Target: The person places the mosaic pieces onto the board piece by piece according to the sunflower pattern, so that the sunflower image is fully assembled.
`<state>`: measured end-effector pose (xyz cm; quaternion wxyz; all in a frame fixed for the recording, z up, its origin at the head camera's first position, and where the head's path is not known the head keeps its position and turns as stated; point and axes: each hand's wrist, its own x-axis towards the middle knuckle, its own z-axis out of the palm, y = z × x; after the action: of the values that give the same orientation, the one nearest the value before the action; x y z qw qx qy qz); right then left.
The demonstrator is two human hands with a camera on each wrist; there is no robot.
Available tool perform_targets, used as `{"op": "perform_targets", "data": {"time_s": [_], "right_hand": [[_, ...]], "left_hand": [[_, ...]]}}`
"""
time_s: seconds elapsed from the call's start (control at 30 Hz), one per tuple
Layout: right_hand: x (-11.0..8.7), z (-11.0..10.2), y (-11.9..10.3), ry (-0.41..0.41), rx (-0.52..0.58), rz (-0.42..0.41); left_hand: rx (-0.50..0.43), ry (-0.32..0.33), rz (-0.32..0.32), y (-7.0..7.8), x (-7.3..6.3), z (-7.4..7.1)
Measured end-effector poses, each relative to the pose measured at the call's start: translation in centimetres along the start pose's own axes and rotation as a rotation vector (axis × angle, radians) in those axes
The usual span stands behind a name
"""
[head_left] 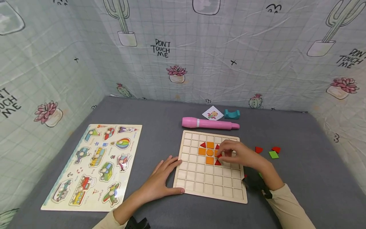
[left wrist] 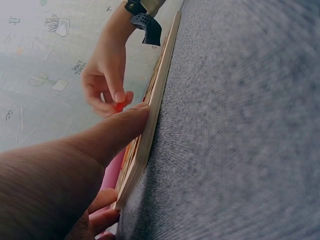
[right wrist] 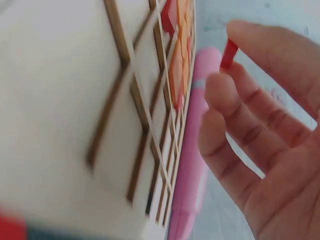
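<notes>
A wooden grid board (head_left: 210, 179) lies flat on the grey table. Upon it an orange circle (head_left: 210, 153) sits among several orange squares (head_left: 209, 160), with red triangles (head_left: 203, 145) at their corners. My right hand (head_left: 243, 154) is over the board's right half; thumb and fingertips pinch a small red piece (right wrist: 229, 53), seen edge-on in the right wrist view. My left hand (head_left: 163, 178) rests against the board's left edge with fingers spread, its thumb touching near the close left corner. In the left wrist view that thumb (left wrist: 122, 125) lies along the board's edge (left wrist: 150, 127).
Loose red pieces (head_left: 258, 149) and a green square (head_left: 273, 155) lie right of the board; others are partly hidden by my right wrist. Behind it are a pink tube (head_left: 211, 123), a picture card (head_left: 213, 113) and a teal holder (head_left: 232, 114). A vehicle puzzle board (head_left: 94, 168) lies left.
</notes>
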<state>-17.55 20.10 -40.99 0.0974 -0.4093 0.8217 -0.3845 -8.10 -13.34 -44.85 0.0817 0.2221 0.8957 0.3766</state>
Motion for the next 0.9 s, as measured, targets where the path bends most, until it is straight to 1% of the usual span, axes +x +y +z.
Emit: {"op": "perform_targets", "data": {"time_s": [0.17,0.33,0.47,0.73,0.9], "right_hand": [[1.5,1.2,-0.8,-0.005,-0.027,0.059],[2.7,2.1,-1.5,-0.042,-0.103,0.113],[3.4,2.4,-2.0,-0.059,-0.141,0.121],[4.7,3.3,-2.6,-0.094,-0.210,0.091],[5.0,3.3,-2.8,-0.138,-0.205,0.097]], "left_hand": [[0.006,0.000,-0.001,-0.1,0.0,-0.1],[0.008,-0.001,0.000,-0.1,0.1,-0.1],[0.001,-0.003,-0.006,0.0,0.1,-0.2],[0.009,0.002,0.000,0.0,0.0,-0.1],[0.007,0.001,0.000,0.1,0.1,0.0]]}}
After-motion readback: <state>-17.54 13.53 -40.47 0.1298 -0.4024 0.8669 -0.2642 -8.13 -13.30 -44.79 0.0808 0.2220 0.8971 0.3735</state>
